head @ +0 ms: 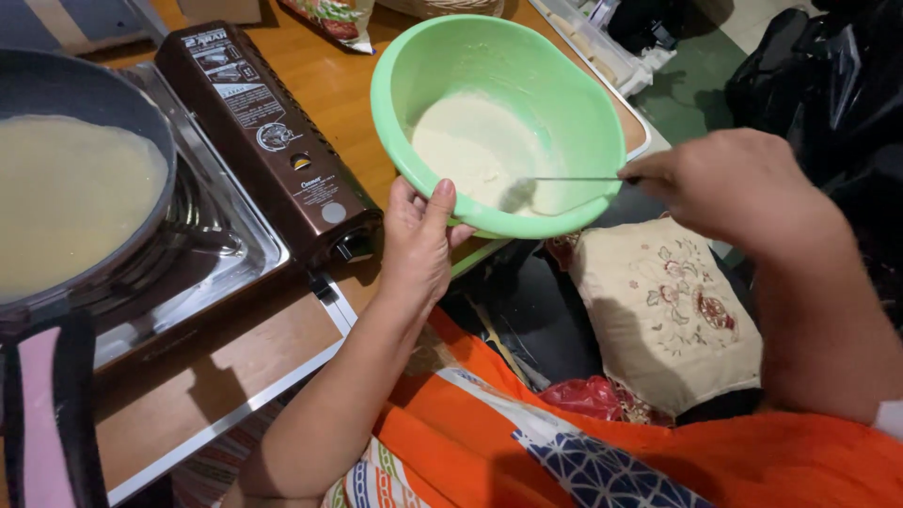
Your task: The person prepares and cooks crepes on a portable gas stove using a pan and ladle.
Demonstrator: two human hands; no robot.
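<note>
— Tipping a green bowl (574, 103) toward the body, left hand (419, 240) curled under the near rim, thumb up against the outer wall, fingers closed round the edge.

— And the right hand (734, 183)?

— Closed in a loose fist on the thin metal handle of a spoon (564, 181), scoop end down in the batter (470, 150).

— Where exactly, that bowl?

— Held tilted over the near edge of the wooden table (329, 85), just beside the brown end of a gas stove (273, 141), partly out past the table over the lap.

— Heavy?

— Probably light: thin plastic by the look, only a shallow pool left inside. Likely slick where smeared, so best gripped at the rim or under the base, as now. Slightly flexible, not fragile.

— And the batter?

— Pale cream, smooth, runny; pooled toward the lower side, thin film streaked up the inner wall. Bound to slosh if tipped fast.

— Anything else close by?

— A dark pan (85, 198) on the burner, well left, with a pale round layer spread across it. An embroidered cushion (668, 310) below the right hand, orange cloth (564, 442) over the lap.
</note>
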